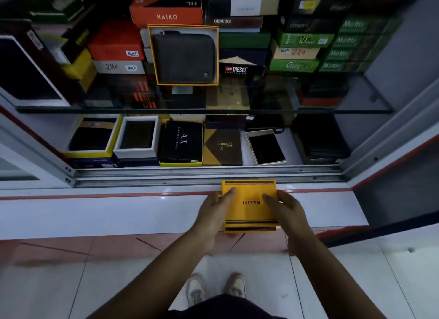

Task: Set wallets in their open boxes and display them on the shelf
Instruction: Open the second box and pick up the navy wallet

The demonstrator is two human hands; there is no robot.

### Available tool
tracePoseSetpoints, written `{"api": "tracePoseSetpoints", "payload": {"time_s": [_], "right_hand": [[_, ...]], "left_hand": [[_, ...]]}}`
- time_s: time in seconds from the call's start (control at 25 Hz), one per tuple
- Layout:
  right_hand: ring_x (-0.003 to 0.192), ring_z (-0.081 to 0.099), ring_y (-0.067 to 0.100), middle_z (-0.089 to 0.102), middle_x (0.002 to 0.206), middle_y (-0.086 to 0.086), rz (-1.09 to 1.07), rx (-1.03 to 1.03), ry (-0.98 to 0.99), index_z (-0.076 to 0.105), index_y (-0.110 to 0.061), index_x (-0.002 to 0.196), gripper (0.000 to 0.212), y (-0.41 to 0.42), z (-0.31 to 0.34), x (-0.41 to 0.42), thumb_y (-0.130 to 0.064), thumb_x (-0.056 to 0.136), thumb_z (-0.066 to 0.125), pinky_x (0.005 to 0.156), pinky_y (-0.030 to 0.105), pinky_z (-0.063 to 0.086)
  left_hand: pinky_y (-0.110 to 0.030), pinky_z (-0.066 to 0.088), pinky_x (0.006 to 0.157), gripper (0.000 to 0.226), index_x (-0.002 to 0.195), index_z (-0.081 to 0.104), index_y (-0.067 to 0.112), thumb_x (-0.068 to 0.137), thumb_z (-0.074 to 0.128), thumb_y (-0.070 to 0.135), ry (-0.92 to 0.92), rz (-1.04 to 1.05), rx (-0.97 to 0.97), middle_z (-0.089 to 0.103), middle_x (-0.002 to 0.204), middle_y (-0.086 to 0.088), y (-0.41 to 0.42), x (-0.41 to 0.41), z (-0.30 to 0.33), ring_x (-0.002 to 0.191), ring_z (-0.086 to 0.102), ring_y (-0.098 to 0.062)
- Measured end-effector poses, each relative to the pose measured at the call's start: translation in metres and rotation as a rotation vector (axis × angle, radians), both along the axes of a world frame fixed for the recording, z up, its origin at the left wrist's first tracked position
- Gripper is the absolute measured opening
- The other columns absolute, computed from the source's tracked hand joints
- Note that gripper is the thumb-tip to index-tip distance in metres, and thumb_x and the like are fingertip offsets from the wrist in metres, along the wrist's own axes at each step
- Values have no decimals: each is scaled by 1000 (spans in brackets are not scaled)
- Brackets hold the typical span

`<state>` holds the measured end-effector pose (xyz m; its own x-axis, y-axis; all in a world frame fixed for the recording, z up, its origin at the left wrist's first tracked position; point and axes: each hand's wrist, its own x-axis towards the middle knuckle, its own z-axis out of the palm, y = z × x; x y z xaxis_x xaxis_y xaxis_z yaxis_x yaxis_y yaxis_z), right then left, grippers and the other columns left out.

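The yellow box (249,205) is closed, with dark stripes at both ends and the word BALISI on its lid. The left hand (213,210) and the right hand (286,210) clamp its two sides above the white ledge (95,214). On the glass shelf (204,110), an open yellow-rimmed box (153,57) shows a dark zip wallet (184,57).

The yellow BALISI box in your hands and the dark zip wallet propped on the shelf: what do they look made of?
The yellow BALISI box, held between left hand and right hand, looks like matte printed cardboard: crisp edges, flat colour, no shine. The dark zip wallet in its yellow-rimmed open box looks like grained leather or an imitation, dull-surfaced; which one cannot be told.
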<state>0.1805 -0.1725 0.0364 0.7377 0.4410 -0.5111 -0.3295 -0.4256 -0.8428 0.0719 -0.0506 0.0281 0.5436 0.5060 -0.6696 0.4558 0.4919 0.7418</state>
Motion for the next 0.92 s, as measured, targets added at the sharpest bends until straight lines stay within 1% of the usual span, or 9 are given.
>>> {"api": "tracePoseSetpoints", "payload": {"time_s": [0.16,0.24,0.36,0.44,0.6,0.68,0.76,0.84,0.92], "right_hand": [[93,57,18,60,102,-4,46,90,-80,59,-34,91,5,13,31,-15,-29,89,58,76,32,45],[87,56,9,58,95,-11,79,128,-53,55,-38,82,11,23,38,-29,-33,91,56,73,26,46],[97,59,20,60,98,6,153,72,74,56,-35,80,13,38,27,-50,-43,90,52,91,38,48],[96,59,16,63,100,1,194,35,127,60,-32,83,19,48,9,-61,-48,89,51,87,35,46],[103,63,17,70,105,-2,262,12,267,67,-22,102,35,67,-22,-76,-50,89,51,80,28,44],[104,64,20,72,106,0,269,-19,364,67,-20,107,42,72,-32,-77,-53,86,53,72,28,47],[102,63,19,71,106,0,282,-16,400,67,-21,102,33,74,-34,-74,-48,88,54,72,26,47],[100,59,17,67,101,-4,267,15,325,65,-26,88,16,70,-28,-69,-38,91,54,84,27,45],[98,56,17,64,94,-9,148,49,155,63,-31,81,11,55,-20,-56,-27,90,58,90,32,43]], "left_hand": [[-38,37,99,58,130,48,32,80,55,60,-53,90,127,47,135,11,7,-22,19,122,43,-12],[-37,32,89,43,123,50,41,82,56,55,-33,229,200,38,131,14,15,-41,28,119,35,-9],[-39,34,95,17,96,56,44,82,57,53,-8,390,170,42,137,4,33,-78,22,125,42,-21],[-43,37,101,19,94,55,37,83,56,52,7,437,121,50,131,-2,39,-97,11,119,48,-25],[-37,35,85,33,102,57,15,83,63,41,135,465,144,55,103,1,46,-114,-12,104,48,-24],[-34,33,84,33,103,59,8,83,65,34,200,428,144,56,93,5,49,-114,-17,101,47,-22],[-33,35,88,42,117,57,9,83,65,33,215,376,144,59,115,-1,51,-112,-23,108,48,-22],[-36,38,99,57,134,45,13,85,63,34,232,327,234,45,141,-4,46,-104,-23,124,44,-24],[-35,41,99,55,136,43,14,87,61,31,199,290,407,43,140,-3,35,-85,-19,126,44,-23]]}}
